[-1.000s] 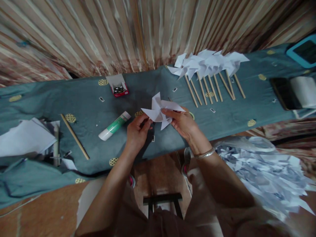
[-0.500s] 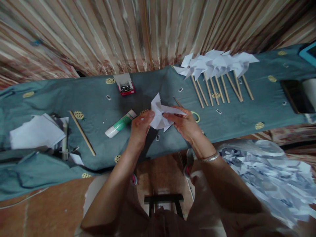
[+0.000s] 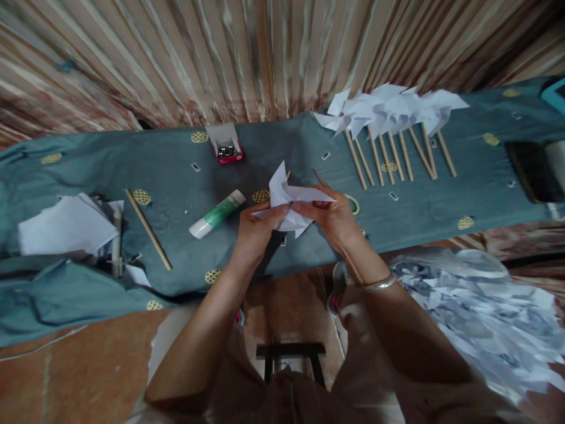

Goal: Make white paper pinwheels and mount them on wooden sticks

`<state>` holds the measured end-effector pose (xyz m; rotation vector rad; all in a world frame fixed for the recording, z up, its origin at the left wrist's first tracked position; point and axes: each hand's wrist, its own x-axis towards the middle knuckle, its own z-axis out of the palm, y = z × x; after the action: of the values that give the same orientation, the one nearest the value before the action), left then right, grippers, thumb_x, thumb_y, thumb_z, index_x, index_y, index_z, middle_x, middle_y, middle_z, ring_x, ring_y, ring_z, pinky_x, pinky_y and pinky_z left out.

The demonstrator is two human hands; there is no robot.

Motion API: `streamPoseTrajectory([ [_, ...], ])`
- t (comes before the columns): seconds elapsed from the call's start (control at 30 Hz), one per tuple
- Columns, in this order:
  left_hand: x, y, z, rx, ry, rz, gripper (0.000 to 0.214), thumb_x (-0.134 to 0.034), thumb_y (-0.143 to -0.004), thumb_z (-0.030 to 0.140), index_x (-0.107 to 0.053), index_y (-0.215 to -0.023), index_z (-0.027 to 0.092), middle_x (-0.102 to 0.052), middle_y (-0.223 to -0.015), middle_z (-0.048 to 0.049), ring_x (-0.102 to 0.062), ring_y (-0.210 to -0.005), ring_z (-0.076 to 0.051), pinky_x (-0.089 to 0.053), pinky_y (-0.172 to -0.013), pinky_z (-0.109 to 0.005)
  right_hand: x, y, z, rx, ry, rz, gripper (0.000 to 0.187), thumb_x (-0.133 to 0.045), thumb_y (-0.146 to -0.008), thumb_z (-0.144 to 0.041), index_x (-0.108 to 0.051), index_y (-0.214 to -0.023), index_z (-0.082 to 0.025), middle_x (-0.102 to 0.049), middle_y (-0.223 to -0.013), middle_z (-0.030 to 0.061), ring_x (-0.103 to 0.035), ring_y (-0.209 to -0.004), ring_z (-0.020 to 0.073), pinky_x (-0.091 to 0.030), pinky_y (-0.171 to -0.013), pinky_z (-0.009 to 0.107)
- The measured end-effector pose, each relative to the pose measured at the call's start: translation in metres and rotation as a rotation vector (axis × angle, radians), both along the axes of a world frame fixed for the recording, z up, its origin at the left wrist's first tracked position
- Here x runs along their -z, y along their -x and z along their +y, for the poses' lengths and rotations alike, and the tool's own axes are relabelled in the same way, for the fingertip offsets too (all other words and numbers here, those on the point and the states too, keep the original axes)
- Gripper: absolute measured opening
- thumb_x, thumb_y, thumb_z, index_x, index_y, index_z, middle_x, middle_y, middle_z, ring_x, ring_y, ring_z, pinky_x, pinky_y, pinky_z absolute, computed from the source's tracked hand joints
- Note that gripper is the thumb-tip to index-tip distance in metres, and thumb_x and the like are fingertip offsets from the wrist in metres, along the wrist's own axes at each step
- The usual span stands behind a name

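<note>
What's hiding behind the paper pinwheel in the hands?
A little tan tip, maybe a stick's end, peeks out above the paper pinwheel. The paper covers whatever else is behind it, including some fingers of the left hand and right hand.

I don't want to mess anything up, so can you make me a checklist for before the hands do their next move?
1. Paper pinwheel held: ok, the left hand and right hand both grip it.
2. Pinwheel joined to a stick: cannot tell; a stick tip shows behind it, the join hidden.
3. Small box open: ok, lid up, shiny metal bits inside.
4. Scissors shut: cannot tell, partly hidden behind the right hand.
5. Row of pinwheels apart from both hands: ok.
</note>
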<state>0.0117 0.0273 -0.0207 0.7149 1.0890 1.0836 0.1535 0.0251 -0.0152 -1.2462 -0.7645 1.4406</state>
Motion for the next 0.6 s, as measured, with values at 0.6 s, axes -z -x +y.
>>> streamPoseTrajectory([
  [0.6, -0.004, 0.0, -0.002, -0.096, 0.08, -0.137, 0.028, -0.087, -0.054, 0.029, -0.073, -0.071, 0.013, -0.071, -0.067, -0.0012, -0.062, -0.06, -0.011, -0.05, -0.057, -0.022, -0.008, -0.014, -0.016, 0.234, -0.501, -0.709, 0.004, -0.068, -0.083, -0.027, -0.065, -0.083, -0.024, -0.052, -0.138, 0.006, -0.049, -0.132, 0.0281, -0.042, -0.107, 0.053],
])
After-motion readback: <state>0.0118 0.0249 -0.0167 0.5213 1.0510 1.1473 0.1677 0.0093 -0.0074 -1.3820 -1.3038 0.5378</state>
